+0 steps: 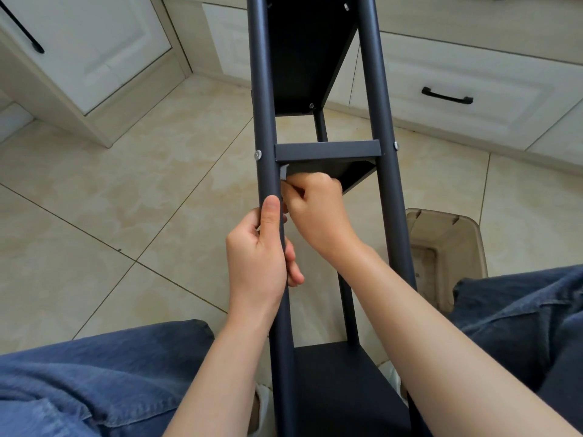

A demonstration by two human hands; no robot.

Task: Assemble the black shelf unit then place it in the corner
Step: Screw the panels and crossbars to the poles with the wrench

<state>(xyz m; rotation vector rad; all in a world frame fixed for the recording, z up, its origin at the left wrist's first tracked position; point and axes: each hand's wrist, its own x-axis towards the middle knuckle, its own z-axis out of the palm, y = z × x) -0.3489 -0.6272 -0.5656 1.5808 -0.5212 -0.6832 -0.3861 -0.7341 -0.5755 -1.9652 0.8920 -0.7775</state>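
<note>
Nearest, two knees in blue jeans [94, 383], one at each lower corner.

Item: black shelf unit [388, 184], tilted between the knees and running away from the viewer over the tiled floor [126, 200].
- Lowest shelf panel [340, 380], between the forearms.
- Left pole [268, 121], held by the left hand [257, 247]. Its fingers are curled round the tube from behind and the thumb lies flat along the front.
- Right hand [318, 216], just beyond and touching the left, inside the frame. Its fingers [315, 187] are bunched together and pinch a small grey piece [283, 172] against the left pole, directly under the middle shelf. What the piece is cannot be told.
- Middle shelf [326, 151], its front rail spanning both front poles, with a silver screw head [258, 155] on the left pole at rail height.
- Upper shelf [299, 58], seen from its underside.

Item: translucent brown bin [451, 244], on the floor just right of the unit.

Farthest, white cabinets [94, 42] along the walls, and a drawer with a black handle [447, 96].
</note>
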